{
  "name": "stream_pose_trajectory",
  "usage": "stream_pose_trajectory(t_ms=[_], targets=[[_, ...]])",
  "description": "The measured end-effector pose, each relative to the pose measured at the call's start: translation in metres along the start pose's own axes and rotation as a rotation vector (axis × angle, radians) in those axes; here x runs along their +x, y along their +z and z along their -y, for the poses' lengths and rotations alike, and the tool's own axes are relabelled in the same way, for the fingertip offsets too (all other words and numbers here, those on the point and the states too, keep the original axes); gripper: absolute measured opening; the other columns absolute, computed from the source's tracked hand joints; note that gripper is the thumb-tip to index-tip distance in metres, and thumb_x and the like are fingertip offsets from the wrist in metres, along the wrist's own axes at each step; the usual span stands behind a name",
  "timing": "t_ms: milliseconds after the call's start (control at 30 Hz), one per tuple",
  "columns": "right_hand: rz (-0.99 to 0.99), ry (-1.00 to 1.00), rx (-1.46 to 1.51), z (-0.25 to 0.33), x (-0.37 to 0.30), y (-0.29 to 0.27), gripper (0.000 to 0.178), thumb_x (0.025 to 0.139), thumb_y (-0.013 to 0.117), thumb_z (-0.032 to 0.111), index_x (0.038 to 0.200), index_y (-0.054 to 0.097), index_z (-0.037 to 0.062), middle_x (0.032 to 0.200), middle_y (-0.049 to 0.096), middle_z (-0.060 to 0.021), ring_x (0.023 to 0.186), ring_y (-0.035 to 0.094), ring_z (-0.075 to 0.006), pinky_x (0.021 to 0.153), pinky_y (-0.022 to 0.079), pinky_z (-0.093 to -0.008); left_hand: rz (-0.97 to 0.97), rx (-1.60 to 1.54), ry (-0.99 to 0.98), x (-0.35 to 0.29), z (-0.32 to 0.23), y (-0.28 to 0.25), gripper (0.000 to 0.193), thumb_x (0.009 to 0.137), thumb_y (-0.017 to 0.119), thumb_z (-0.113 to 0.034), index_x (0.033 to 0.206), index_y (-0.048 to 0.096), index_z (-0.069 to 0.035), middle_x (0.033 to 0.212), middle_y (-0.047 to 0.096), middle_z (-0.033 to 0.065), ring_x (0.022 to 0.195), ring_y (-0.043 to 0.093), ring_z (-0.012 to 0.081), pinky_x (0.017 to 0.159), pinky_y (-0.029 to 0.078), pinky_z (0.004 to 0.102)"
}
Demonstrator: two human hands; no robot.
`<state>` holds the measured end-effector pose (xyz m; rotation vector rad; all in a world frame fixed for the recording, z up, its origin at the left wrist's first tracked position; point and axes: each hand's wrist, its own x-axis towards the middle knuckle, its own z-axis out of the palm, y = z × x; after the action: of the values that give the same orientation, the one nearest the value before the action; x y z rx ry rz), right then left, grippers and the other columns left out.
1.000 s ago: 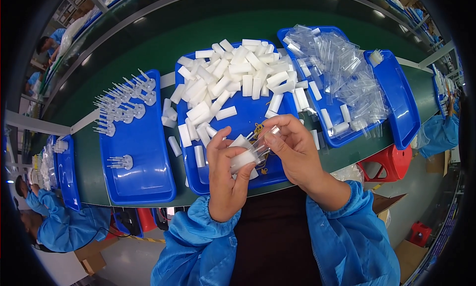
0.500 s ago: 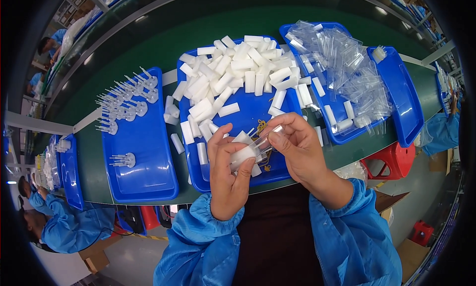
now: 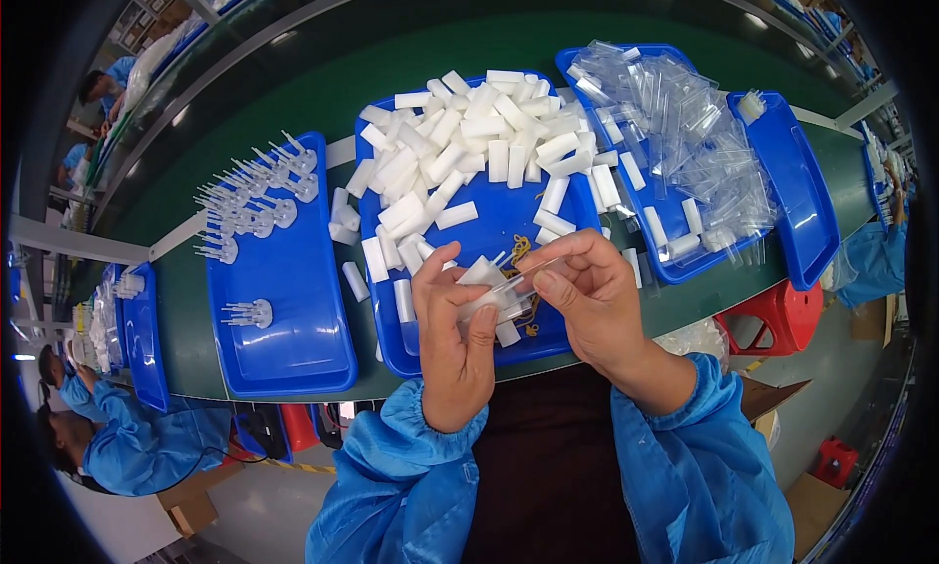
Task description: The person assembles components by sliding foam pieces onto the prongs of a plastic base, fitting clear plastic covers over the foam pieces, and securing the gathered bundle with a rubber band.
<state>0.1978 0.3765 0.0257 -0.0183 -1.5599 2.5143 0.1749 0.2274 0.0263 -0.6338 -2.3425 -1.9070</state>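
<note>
In front of the middle blue tray (image 3: 391, 347), my two hands are close together. My left hand (image 3: 458, 344) is closed, thumb and fingers around a clear plastic sleeve (image 3: 507, 296) with white showing at it; whether the white block is inside the sleeve I cannot tell. My right hand (image 3: 599, 305) pinches the sleeve's other end between thumb and fingers. Thin white sticks poke up just behind the sleeve. Beyond the hands, a heap of white blocks (image 3: 484, 126) fills the tray's far part. Yellow bands (image 3: 518, 246) lie in the tray by my right fingertips.
A blue tray (image 3: 293, 354) at left carries white pronged parts (image 3: 256, 212). At right, another holds clear plastic sleeves (image 3: 685, 124); beside it is a narrow blue tray (image 3: 797, 212). A red stool (image 3: 778, 319) stands below the table's right edge. A person (image 3: 147, 447) works at far left.
My right fingers have shifted slightly on the sleeve, which now sits at a different tilt between the hands. The view has moved a little; the trays stand as before.
</note>
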Motion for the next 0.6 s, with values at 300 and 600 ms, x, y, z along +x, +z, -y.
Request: stream_pose_trajectory(t_ms=[300, 600], targets=[[0.019, -0.006, -0.035, -0.006, 0.000, -0.003, 0.021, 0.085, 0.061, 0.004, 0.103, 0.051, -0.0003, 0.099, 0.061, -0.0123, 0.092, 0.061, -0.0154, 0.080, 0.049, -0.0260, 0.038, 0.086, 0.031, -0.002, 0.002, -0.002, 0.010, 0.091, 0.050, -0.011, 0.096, 0.049, -0.002, 0.127, 0.035, 0.0231, 0.102, 0.045, 0.0309, 0.089, 0.038, 0.0396], [0.026, 0.068, -0.116, 0.007, 0.009, -0.003, 0.020, 0.084, 0.061, 0.003, 0.101, 0.052, -0.0009, 0.096, 0.061, -0.0109, 0.091, 0.062, -0.0147, 0.078, 0.050, -0.0247, 0.114, 0.175, 0.059, 0.001, -0.002, -0.005, 0.012, 0.091, 0.048, -0.009, 0.100, 0.041, -0.005, 0.131, 0.034, 0.0203, 0.106, 0.045, 0.0294, 0.092, 0.037, 0.0394]])
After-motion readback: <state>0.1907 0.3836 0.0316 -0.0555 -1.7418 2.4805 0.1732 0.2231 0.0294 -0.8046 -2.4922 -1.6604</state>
